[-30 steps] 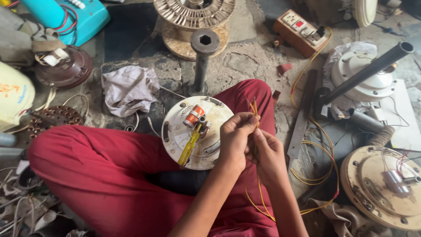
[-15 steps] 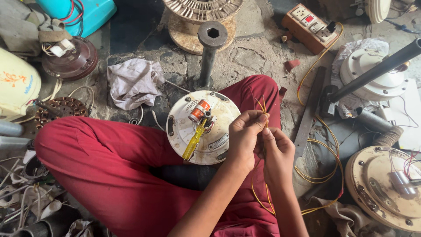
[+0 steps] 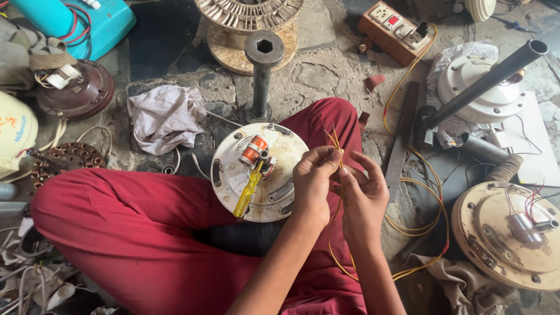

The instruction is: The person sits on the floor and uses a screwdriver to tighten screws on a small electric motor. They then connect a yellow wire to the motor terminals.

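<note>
From the head camera you are looking down on your own lap, sitting cross-legged in red trousers [image 3: 116, 233] on a rough stone floor [image 3: 332, 70]. Your left hand [image 3: 314, 178] and right hand [image 3: 363, 195] are meeting just above your right knee, and both are pinching the same thin yellow wires [image 3: 333, 143]. The left fingers [image 3: 326, 156] are curling together, clamping the strands near their upper ends; the right thumb and forefinger are pressing together on the strands just beside them, while the other right fingers are spreading loosely apart. The bare wire tips are sticking up above your knuckles, and the rest of the strands are hanging down between your forearms and looping off to the right across the floor.

Just left of your hands, a round white fan motor housing [image 3: 259, 172] is resting against your leg, touching the back of your left hand. A yellow-handled screwdriver [image 3: 248, 191] is lying across its face, its tip by an orange copper coil [image 3: 254, 151].

Further out, a crumpled grey rag [image 3: 166, 116] is lying beyond the housing, and an upright steel post [image 3: 263, 73] is standing behind it. A tan switch box [image 3: 396, 30] is sitting at the top right, and another fan motor plate [image 3: 507, 236] is lying well apart at the right edge.
</note>
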